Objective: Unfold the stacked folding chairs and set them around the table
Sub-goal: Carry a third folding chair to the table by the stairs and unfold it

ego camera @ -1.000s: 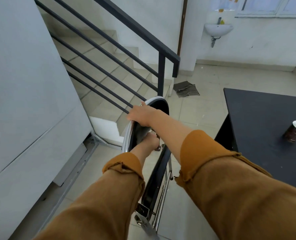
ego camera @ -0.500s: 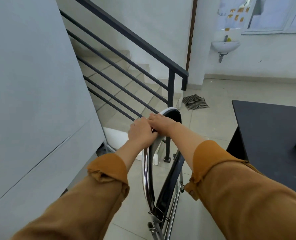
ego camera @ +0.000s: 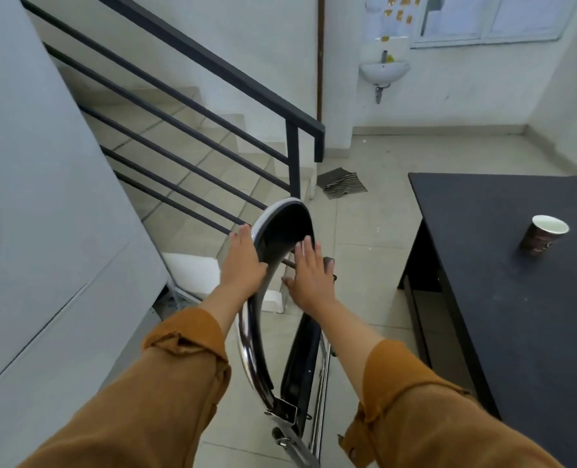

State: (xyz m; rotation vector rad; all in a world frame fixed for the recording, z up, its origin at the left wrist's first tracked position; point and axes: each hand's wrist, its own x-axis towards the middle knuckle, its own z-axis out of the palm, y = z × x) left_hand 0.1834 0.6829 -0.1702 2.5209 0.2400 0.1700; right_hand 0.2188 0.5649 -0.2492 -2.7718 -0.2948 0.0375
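Observation:
A folded chair (ego camera: 280, 231) with a chrome frame and black padded back stands upright in front of me, seen from above. My left hand (ego camera: 243, 261) grips the chrome frame on the left side of the backrest, thumb hooked over the rail. My right hand (ego camera: 309, 275) has straight fingers, its palm against the chair's inner right side near the seat. The black seat (ego camera: 300, 366) hangs nearly vertical below. The dark table (ego camera: 516, 282) stands to the right, its near corner about a forearm's length from the chair.
A paper cup (ego camera: 543, 235) stands on the table. The stair railing (ego camera: 293, 157) and steps lie just beyond the chair. A grey wall (ego camera: 27, 197) closes the left side. A striped mat (ego camera: 341, 182) lies on the tiled floor; a sink (ego camera: 384, 70) hangs on the far wall.
Both hands left the top of the backrest. The left slid down the left rail; the right opened and dropped to the chair's inner right side. The view pulled back.

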